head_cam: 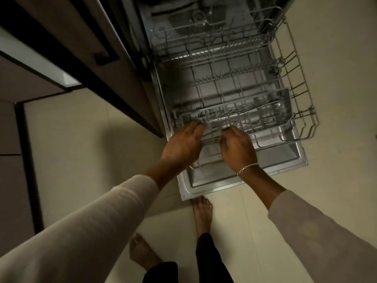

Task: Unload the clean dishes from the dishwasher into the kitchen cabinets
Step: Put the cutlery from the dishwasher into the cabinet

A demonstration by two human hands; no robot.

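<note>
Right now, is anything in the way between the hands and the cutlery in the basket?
Nothing visible is. The left hand and right hand are at the cutlery basket, and the cutlery lies uncovered inside it.

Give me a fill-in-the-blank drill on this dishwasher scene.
1. The rack is pulled ___ of the dishwasher.
2. The bracelet sits on the ___ wrist.
3. The person's feet are ___.
Missing words: out; right; bare.
</note>
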